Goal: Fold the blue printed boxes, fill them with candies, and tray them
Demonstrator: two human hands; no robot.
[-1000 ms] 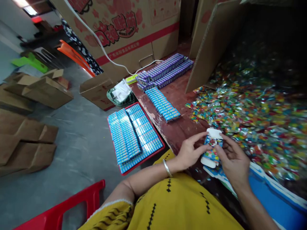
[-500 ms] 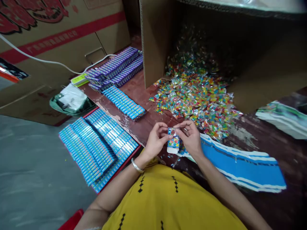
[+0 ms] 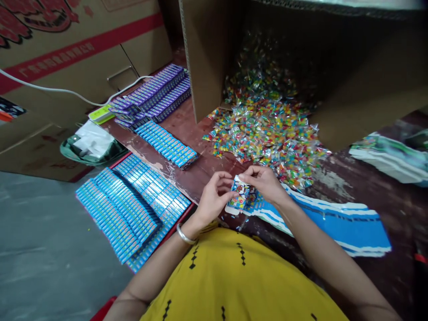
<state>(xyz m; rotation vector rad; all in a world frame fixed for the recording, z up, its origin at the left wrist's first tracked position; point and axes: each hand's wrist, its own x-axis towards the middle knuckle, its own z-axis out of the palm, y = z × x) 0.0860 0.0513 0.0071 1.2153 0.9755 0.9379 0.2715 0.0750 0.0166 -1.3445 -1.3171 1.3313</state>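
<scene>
A small printed candy box (image 3: pixel 239 194), blue with colourful pictures and pale end flaps, is held between my two hands above the table edge. My left hand (image 3: pixel 216 196) pinches its left side with thumb and fingers. At its upper end, my right hand (image 3: pixel 264 182) grips the box by thumb and forefinger near a white flap. Just right of the box, partly under my right forearm, lies a fanned row of flat blue cartons (image 3: pixel 334 223). Beyond my hands spreads a heap of small clear packets of coloured candy (image 3: pixel 267 133).
A large cardboard box (image 3: pixel 214 67) on its side holds part of the heap. Filled blue boxes (image 3: pixel 163 142) and purple boxes (image 3: pixel 157 91) stand in rows at the back left. A red tray of blue boxes (image 3: pixel 123 209) sits left. More flat cartons (image 3: pixel 388 156) lie right.
The box has turned from upright to tilted and opened out wider. My right hand has shifted to its upper flap. The whole view has moved slightly.
</scene>
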